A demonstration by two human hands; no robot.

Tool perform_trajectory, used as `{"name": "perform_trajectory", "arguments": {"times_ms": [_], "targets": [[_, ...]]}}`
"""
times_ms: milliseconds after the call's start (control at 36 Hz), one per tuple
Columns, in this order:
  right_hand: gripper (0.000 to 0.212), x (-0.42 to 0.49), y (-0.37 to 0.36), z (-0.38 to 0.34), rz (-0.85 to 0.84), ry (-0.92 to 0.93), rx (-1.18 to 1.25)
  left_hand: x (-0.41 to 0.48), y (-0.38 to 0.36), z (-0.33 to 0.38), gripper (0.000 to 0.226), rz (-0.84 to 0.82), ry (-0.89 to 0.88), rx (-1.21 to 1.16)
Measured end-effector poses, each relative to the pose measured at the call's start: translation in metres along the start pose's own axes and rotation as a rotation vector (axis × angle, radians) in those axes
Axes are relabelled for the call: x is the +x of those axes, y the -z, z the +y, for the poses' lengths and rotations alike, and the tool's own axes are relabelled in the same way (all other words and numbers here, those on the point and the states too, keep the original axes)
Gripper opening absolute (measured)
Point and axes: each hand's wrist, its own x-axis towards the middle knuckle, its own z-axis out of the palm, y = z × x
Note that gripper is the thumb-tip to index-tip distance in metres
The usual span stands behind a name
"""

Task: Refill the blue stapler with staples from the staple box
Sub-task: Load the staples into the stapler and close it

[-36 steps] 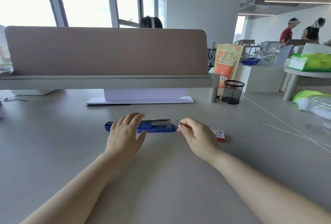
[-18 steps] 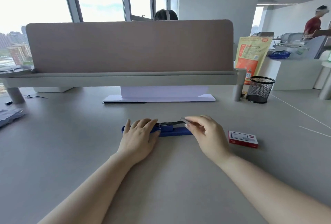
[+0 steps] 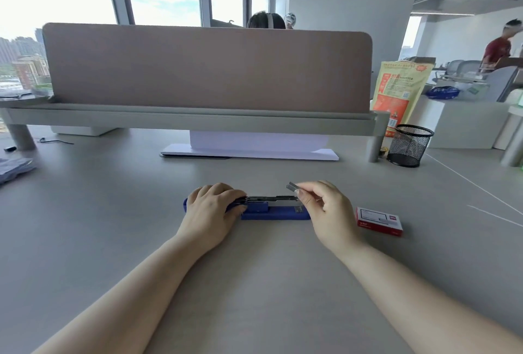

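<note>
Lifted since the earlier frame: right hand (image 3: 328, 209), now raised just off the front end of the blue stapler (image 3: 276, 210), pinching a short staple strip (image 3: 293, 186) between thumb and forefinger. Left hand (image 3: 212, 209) clamped over the rear, pinning it mid-tabletop. Staple box (image 3: 379, 221) just right, lying shut. Loading step under way; next, probably lowering the strip flat into the open metal channel.

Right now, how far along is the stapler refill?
About midway. Done: the stapler lies opened on the desk, its metal channel exposed, and a strip of staples is out of the red staple box. In hand: the left hand steadies the stapler; the right hand pinches the strip above the channel. Left: dropping it in and closing up.
</note>
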Motion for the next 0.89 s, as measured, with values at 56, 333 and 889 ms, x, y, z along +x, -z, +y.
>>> {"name": "perform_trajectory", "arguments": {"times_ms": [56, 333, 889], "targets": [[0.017, -0.0004, 0.0006, -0.0008, -0.009, -0.050, 0.051, -0.0004, 0.0003, 0.0007, 0.039, 0.001, 0.001, -0.005], [0.023, 0.0009, 0.0024, -0.0013, 0.011, -0.011, -0.065, -0.0001, -0.0002, -0.0006, 0.039, 0.015, 0.003, -0.047], [0.019, 0.0002, 0.0032, -0.0050, 0.017, 0.038, -0.147, -0.0010, 0.0036, -0.0009, 0.036, 0.027, -0.012, -0.163]]}}
